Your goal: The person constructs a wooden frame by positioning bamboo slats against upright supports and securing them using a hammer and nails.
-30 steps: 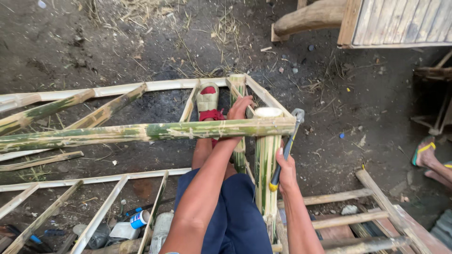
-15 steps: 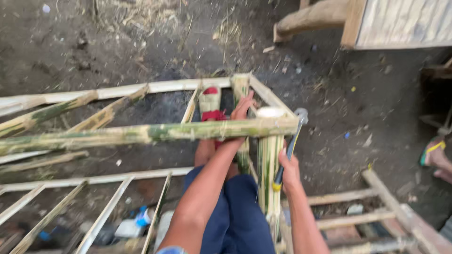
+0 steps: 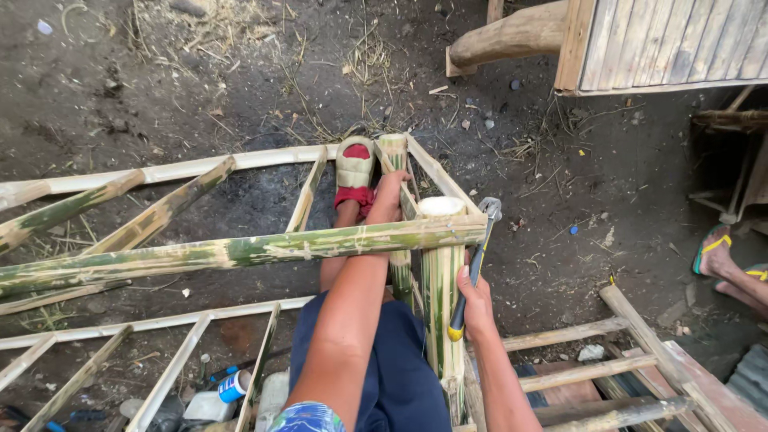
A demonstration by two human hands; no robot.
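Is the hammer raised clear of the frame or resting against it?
Resting: the hammer, in the right hand, lies along the upright bamboo post, head beside its cut top.

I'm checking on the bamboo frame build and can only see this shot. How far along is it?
Done: the bamboo frame already has its long rails and several cross slats fitted. In hand: the left hand steadies the corner beside the upright bamboo post, where a long green pole lies across; the right hand holds a hammer. Left: whether that pole is fastened cannot be seen.
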